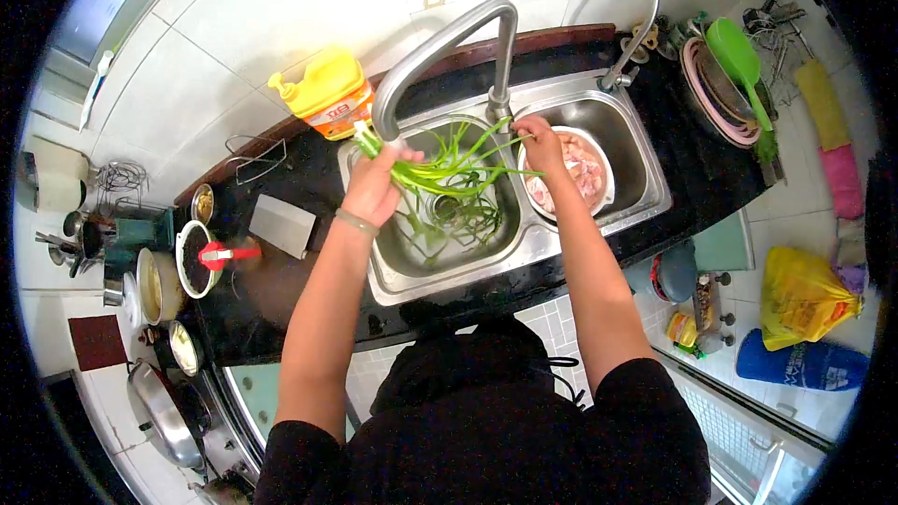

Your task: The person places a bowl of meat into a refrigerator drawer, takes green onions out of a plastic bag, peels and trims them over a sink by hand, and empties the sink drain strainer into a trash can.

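Observation:
My left hand (374, 189) is closed round the pale stem ends of a bunch of green onions (444, 176), under the faucet mouth. Their long leaves stretch to the right over the left sink basin (391, 248). My right hand (540, 144) is pinched at the tip of one long leaf, near the faucet base and above the rim of a white bowl. More green leaves (472, 217) lie loose in the left basin, round the drain. Pieces of pale pink raw meat (582, 173) fill the white bowl (609, 189) in the right basin (636, 154).
A curved metal faucet (505, 47) arches over the left basin. Behind it stands a yellow detergent jug (327, 93). A grey box (282, 224) and a pot with a red-handled tool (229, 253) are at left. Stacked basins with a green scoop (736, 54) stand at right.

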### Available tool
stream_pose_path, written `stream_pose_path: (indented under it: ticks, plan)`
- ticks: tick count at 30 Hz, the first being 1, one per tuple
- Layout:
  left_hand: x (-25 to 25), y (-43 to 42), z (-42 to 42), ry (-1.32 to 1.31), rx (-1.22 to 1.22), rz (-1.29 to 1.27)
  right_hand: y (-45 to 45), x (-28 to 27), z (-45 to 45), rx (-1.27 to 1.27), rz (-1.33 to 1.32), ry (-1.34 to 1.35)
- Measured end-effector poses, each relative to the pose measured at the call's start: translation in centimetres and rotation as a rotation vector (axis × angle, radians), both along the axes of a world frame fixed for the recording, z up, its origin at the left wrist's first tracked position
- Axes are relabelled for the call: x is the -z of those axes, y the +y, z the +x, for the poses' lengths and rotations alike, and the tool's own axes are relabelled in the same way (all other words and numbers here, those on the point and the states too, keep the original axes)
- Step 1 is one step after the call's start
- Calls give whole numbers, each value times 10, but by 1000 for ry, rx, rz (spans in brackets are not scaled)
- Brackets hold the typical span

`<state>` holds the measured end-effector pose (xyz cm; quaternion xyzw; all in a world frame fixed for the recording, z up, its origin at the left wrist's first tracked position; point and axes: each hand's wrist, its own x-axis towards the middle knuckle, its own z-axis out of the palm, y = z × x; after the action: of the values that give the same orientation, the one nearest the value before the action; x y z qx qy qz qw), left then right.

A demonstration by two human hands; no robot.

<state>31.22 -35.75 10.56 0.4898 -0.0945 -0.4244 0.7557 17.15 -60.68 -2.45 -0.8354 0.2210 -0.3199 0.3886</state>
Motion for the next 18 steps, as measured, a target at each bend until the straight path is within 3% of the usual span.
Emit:
stream_pose_path:
  ticks: [2,5,8,10,12,14,18]
  plan:
    - [-6,-16,-6,24,41,10,1,0,-5,-15,-56,-22]
    - [-12,-24,-20,-321,139,180,12,-27,-19,127,-51,38]
    - [5,-17,-8,-377,206,147,30,-57,-32,200,-4,47]
    - [-5,-18,-13,-301,132,16,40,-51,-27,129,-40,6]
    - [-2,-11,-7,-234,2,133,54,-34,-15,-123,315,-13]
    - [5,9,-10,-217,-87,130,67,-33,-7,-278,353,189]
    - [16,66,-18,-167,-393,297,97,2,20,-377,382,300]
